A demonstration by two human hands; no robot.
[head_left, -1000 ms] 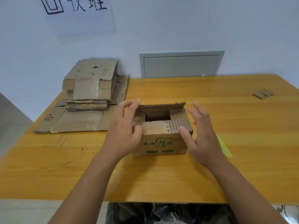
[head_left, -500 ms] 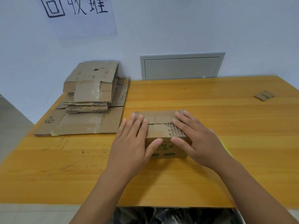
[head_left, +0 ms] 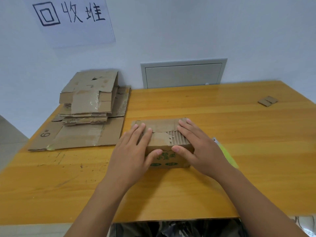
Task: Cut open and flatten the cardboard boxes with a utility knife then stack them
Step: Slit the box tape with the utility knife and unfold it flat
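Far left of the fingers, a stack of flattened boxes (head_left: 89, 106) lies on the wooden table (head_left: 222, 120); its lowest sheet bears a handwritten "6"" near the outer edge. On the wall above it, a paper sign (head_left: 71, 19) shows large hand-drawn characters.

Left hand (head_left: 131, 151): fingers straight and slightly spread, laid flat on the left part of the box top, thumb against the front face.

Between and under both sets of fingers sits the small cardboard box (head_left: 164, 144), upright, its top flaps folded shut and meeting at a ragged seam; torn corrugation shows beside the right fingers. Green printing on the front face, below the thumbs, is too small to read.

Right hand (head_left: 200, 147): fingers straight, close together, pressing the right part of the top, thumb on the front edge.

Just right of the right hand, a yellow-green object (head_left: 225, 151), possibly the utility knife, lies mostly hidden. Farther right is a cardboard scrap (head_left: 267, 100); behind the fingers, a grey wall panel (head_left: 183, 73).

Suggested technique: press evenly with both palms so the flaps stay level, keeping the seam exposed for a later cut away from the fingers.
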